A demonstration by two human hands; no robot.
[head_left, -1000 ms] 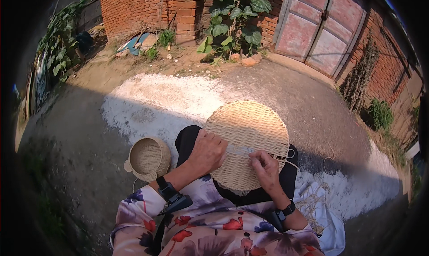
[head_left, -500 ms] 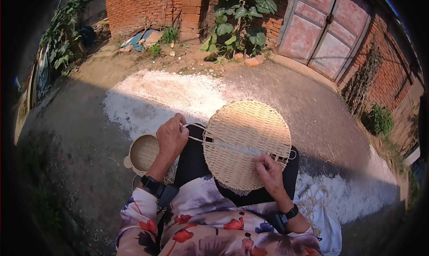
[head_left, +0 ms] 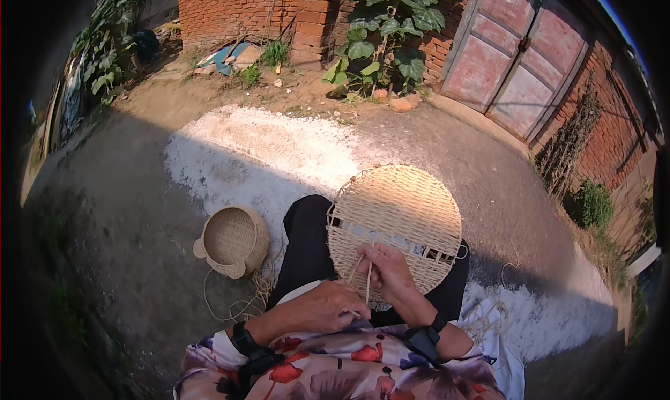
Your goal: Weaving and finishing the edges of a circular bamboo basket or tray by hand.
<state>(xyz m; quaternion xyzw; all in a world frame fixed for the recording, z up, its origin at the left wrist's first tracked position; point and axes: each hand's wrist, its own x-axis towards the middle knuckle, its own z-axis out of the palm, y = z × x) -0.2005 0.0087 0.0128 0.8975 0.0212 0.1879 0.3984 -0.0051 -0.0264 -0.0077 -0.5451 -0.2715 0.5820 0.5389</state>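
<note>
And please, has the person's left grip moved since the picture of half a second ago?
Yes. Judged against the small round basket, which stays in place, the left grip has moved to the right and lower in the view.

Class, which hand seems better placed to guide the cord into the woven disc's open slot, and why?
Probably the right hand: it pinches the cord over the disc, beside the slot. The left hand sits lower, nearer the lap.
</note>
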